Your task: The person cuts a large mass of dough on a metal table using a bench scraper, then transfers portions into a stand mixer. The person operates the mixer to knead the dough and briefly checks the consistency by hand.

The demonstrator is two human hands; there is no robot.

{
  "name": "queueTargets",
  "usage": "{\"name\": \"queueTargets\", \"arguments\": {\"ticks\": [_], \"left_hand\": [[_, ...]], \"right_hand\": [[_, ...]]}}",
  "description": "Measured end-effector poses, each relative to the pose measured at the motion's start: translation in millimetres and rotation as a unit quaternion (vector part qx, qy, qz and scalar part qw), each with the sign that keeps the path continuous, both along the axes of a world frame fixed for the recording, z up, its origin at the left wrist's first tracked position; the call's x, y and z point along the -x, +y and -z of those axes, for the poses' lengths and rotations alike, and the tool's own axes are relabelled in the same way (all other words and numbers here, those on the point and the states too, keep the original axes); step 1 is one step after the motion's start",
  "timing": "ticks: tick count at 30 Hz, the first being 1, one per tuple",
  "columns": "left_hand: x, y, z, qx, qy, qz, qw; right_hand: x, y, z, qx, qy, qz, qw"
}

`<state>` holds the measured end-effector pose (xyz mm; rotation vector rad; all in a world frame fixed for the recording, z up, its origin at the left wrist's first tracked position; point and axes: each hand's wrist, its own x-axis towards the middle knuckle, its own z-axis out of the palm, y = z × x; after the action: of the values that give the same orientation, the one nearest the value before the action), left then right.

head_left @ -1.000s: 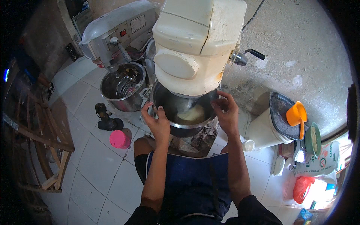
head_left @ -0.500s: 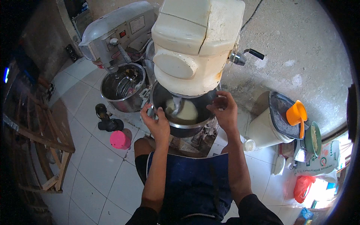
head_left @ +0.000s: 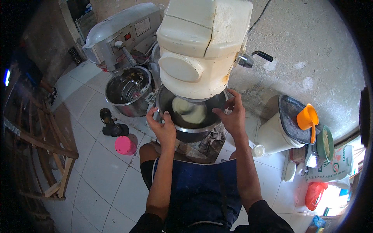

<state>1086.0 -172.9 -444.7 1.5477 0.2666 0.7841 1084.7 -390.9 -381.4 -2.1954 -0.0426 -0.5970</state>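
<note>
A steel mixing bowl point(head_left: 185, 136) sits beneath the head of a big cream-coloured stand mixer point(head_left: 194, 50). Inside it lies a pale, smooth dough point(head_left: 194, 115), partly blurred, with the mixing tool hardly visible. My left hand point(head_left: 163, 126) is closed on the bowl's left rim, thumb toward the inside. On the right side, my right hand point(head_left: 234, 116) holds the rim, its thumb over the inner edge and its fingers bent behind it.
Left of my mixer stands a second, grey mixer point(head_left: 124, 29) with a whisk in its steel bowl point(head_left: 134, 108). A pink container point(head_left: 125, 145) is on the tiled floor. At right, an orange dipper point(head_left: 307, 117) rests on a dark tray over a white bucket point(head_left: 274, 132). Wooden racking point(head_left: 66, 176) stands far left.
The dough has turned and changed shape in the bowl, and the mixing tool shows less clearly. My right hand has shifted slightly, its fingers raised; my left hand stays put.
</note>
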Motion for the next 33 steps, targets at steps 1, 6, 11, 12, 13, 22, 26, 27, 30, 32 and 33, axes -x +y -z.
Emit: {"name": "queueTargets", "arguments": {"ticks": [1,6,11,12,13,22,26,27,30,32,33], "left_hand": [[0.3,-0.6,-0.1,0.005,0.009,0.002,1.0],[0.5,-1.6,0.6,0.013,-0.005,0.001,1.0],[-0.3,-0.1,0.6,-0.003,0.003,-0.003,1.0],[-0.3,-0.5,0.1,-0.013,-0.007,-0.005,1.0],[-0.3,-1.3,-0.5,-0.004,0.005,-0.004,1.0],[1.4,-1.7,-4.3,0.015,0.008,0.001,1.0],[-0.6,-2.0,-0.9,0.027,0.003,0.007,1.0],[-1.0,-2.0,0.1,0.012,-0.003,0.001,1.0],[-1.2,-1.4,2.1,0.031,-0.014,0.003,0.999],[-0.7,-0.5,2.7,0.011,0.011,-0.008,1.0],[-0.3,-0.1,2.9,-0.002,0.013,-0.017,1.0]], "right_hand": [[0.3,-0.3,0.2,-0.008,0.01,-0.001,1.0],[1.7,-4.3,5.6,-0.088,0.015,-0.039,0.995],[2.8,-4.4,7.1,-0.067,-0.009,-0.051,0.996],[3.2,-3.8,6.5,-0.079,0.006,-0.047,0.996],[3.3,-3.5,5.6,-0.09,0.024,-0.044,0.995],[-1.7,-1.1,10.0,-0.035,-0.01,-0.061,0.997],[-1.9,-2.1,12.6,-0.044,-0.018,-0.058,0.997],[-1.4,-2.9,12.3,-0.057,0.005,-0.049,0.997],[-0.4,-4.8,11.6,-0.04,0.053,-0.027,0.997],[-0.6,-4.5,12.6,-0.029,0.036,-0.034,0.998],[-1.0,-3.5,13.8,-0.035,0.008,-0.046,0.998]]}}
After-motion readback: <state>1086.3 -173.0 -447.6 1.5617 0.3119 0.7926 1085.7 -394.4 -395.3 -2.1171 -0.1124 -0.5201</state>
